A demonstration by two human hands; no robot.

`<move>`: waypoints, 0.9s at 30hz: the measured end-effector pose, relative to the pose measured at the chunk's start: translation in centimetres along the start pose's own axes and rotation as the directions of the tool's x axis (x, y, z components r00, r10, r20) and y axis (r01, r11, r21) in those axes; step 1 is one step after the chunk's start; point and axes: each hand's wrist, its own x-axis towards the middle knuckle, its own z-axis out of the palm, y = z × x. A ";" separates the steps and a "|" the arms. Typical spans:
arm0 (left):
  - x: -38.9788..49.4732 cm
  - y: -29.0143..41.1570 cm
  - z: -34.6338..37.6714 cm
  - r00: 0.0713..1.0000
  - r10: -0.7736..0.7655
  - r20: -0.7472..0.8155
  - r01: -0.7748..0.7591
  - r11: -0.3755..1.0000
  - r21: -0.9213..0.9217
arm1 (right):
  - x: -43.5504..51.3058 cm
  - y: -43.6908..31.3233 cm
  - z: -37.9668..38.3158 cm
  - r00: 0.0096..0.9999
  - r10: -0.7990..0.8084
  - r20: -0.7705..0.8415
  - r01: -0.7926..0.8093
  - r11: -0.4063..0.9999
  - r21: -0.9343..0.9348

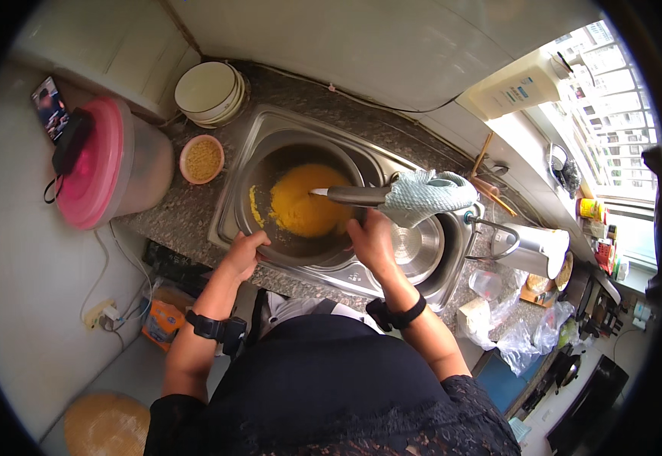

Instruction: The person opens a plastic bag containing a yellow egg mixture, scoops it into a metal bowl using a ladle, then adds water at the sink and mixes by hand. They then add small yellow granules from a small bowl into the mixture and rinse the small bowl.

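Observation:
A wide stainless steel bowl point(285, 253) sits over the left basin of the metal sink point(274, 117). Yellow grain in yellowish liquid point(308, 199) covers its bottom, and some grains cling to the left inner wall. My left hand point(245, 253) grips the near-left rim. On the near-right rim, my right hand point(372, 239) holds the bowl with the thumb up. The faucet spout point(356, 195) reaches over the bowl, its pale tip above the grain; whether water runs is hard to tell. A light green cloth point(427, 196) drapes over the faucet's body.
A metal strainer or pan point(416, 251) lies in the right basin. Left of the sink stand a small pink bowl of yellow grains point(202, 159), stacked white bowls point(205, 91) and a pink-lidded plastic bucket point(120, 165). A silver pitcher point(530, 248) and plastic bags point(519, 342) are at right.

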 end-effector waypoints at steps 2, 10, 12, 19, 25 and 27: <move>-0.2 0.9 -0.3 0.997 0.068 0.031 -0.067 0.997 -0.045 | 1.0 -0.4 0.4 0.989 -0.144 -0.022 0.144 0.990 -0.009; 0.9 -0.5 2.7 0.989 0.094 0.117 -0.085 0.993 -0.082 | -0.9 -1.6 -2.7 0.994 0.084 -0.069 -0.067 0.973 0.220; 0.5 -1.3 2.4 0.990 0.086 0.111 -0.079 0.995 -0.068 | -1.9 -1.7 -2.7 0.990 0.108 -0.085 -0.096 0.985 0.144; -1.2 0.6 1.2 0.987 0.102 0.127 -0.090 0.992 -0.092 | -0.2 -2.4 -1.3 0.994 0.071 -0.080 -0.056 0.984 0.170; -0.6 -0.5 2.8 0.988 0.124 0.095 -0.119 0.991 -0.062 | -1.3 -1.7 -2.8 0.994 0.037 -0.104 -0.009 0.966 0.260; -0.8 -1.0 2.1 0.994 0.066 0.084 -0.061 0.996 -0.058 | -1.9 -1.7 -2.3 0.990 0.115 -0.082 -0.108 0.991 0.081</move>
